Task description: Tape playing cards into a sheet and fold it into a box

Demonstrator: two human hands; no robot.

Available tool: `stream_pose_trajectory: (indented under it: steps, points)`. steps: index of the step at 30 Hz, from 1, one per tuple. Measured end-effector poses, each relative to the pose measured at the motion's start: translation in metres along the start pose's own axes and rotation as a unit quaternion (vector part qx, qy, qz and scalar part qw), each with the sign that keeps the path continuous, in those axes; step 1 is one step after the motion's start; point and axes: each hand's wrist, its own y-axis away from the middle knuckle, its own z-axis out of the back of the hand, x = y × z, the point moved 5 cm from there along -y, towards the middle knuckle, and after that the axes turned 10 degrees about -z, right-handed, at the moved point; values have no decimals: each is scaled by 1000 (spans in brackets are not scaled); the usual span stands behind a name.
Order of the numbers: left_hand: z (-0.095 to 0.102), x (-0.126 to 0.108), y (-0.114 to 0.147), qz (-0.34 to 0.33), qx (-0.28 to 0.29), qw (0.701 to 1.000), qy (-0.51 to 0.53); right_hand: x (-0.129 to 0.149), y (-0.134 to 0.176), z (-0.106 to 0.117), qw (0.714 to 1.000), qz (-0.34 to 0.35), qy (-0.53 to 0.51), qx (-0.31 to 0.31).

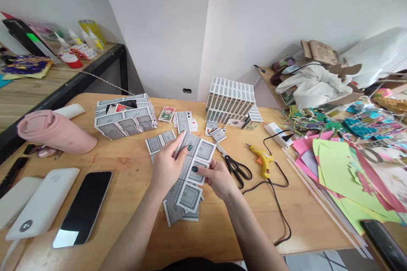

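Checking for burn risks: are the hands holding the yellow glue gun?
No, the glue gun lies on the table, while the left hand and right hand hold gray patterned cards.

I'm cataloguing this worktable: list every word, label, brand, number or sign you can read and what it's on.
No word or number reads with certainty.
Held cards: patterned backs, no legible text.
Face-up cards: red and black pips show; corner marks too small.
Small card box: print too small.
White power bank: markings too small.
Yellow glue gun: label too small.
Glue bottles: labels blurred.
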Motion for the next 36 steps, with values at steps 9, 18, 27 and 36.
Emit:
stream_pose_trajectory:
  steps: [9,18,27,36]
  points:
    - [3,0,3,-1,-27,999,-16,-5,-3,3,1000,-10,-11,-10]
    - [5,-4,2,-1,-39,999,-7,-6,-4,3,998,-43,-47,25]
    - [-7,20,1,110,50,979,164,-4,-4,11,998,-24,-54,25]
    - [20,76,33,238,12,941,242,-7,-11,47,993,9,18,-113]
